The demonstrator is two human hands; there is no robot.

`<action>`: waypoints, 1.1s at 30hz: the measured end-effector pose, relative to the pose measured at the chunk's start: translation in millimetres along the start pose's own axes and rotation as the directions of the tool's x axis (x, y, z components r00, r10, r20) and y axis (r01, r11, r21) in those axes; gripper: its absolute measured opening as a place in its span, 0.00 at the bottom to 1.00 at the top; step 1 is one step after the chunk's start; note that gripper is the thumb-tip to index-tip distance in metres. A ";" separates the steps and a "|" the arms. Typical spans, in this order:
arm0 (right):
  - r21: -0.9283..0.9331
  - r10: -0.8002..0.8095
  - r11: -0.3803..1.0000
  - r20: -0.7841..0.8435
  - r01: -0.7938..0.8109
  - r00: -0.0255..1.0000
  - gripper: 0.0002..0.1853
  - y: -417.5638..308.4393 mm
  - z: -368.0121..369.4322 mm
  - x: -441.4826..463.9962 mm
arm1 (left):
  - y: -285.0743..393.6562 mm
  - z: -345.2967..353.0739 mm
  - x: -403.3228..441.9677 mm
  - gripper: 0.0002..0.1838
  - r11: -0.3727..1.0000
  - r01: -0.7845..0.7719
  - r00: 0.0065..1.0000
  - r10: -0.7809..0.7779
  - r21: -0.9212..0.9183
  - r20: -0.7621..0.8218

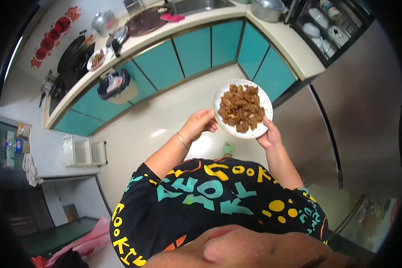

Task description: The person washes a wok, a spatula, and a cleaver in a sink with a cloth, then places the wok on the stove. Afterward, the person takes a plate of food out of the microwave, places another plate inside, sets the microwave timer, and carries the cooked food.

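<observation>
A white round plate (218, 124) with a small pattern on its rim carries a heap of brown sliced food (242, 107), which looks like cooked meat. My right hand (270, 135) grips the plate's lower right rim, thumb on top and fingers partly hidden underneath. At the left rim is my left hand (200, 125), a bracelet on its wrist. Its thumb meets the plate's edge and its fingers are curled, some of them partly out of sight. The plate is held out in front of my body, above the floor.
A cream counter (219, 15) over teal cabinets (190, 49) curves along the far side, with a sink, pots and a wok (73, 53). A bin (117, 87) hangs on the cabinet front. The fridge (357, 102) stands close on the right, a white rack (82, 151) at left.
</observation>
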State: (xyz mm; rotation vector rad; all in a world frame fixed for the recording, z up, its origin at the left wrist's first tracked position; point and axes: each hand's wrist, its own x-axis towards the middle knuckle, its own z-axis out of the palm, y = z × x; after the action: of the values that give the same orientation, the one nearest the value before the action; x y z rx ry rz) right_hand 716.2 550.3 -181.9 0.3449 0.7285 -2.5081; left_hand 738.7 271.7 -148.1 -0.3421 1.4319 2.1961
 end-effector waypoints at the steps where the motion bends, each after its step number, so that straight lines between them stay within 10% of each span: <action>1: 0.021 0.022 1.000 -0.016 -0.022 1.000 0.29 -2.6 -6.4 3.4 | -13.0 -2.3 2.3 0.18 1.000 0.009 0.999 -0.009 -0.002 -0.037; 11: -0.010 0.277 0.961 0.123 -0.278 0.953 0.27 -32.8 -30.0 27.1 | -182.3 -7.2 -139.3 0.26 0.969 0.173 0.715 -0.246 -0.175 -0.655; 18: -0.085 0.361 0.932 0.144 -0.352 0.921 0.28 -49.7 -34.4 41.1 | -374.5 71.1 -199.1 0.36 0.876 0.410 0.569 -0.464 -0.255 -0.679; 20: -0.103 0.395 0.918 0.156 -0.383 0.905 0.28 -55.0 -35.9 43.5 | -312.5 141.9 -190.7 0.38 0.811 0.582 0.605 -0.382 0.060 -0.698; 26: -0.131 0.484 0.875 0.160 -0.467 0.861 0.27 -62.5 -39.9 53.5 | -330.9 193.9 -170.3 0.39 0.710 0.699 0.424 -0.315 0.086 -0.849; 33: -0.138 0.549 0.836 0.195 -0.531 0.813 0.29 -71.3 -41.4 54.7 | -357.0 225.1 -149.9 0.38 0.768 0.640 0.444 -0.349 0.020 -0.825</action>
State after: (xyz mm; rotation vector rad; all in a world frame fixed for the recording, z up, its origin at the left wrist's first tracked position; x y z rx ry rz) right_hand 636.4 603.9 -205.5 0.1941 0.5372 -1.9281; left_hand 1067.0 553.2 -264.7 -1.5627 1.7601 1.2481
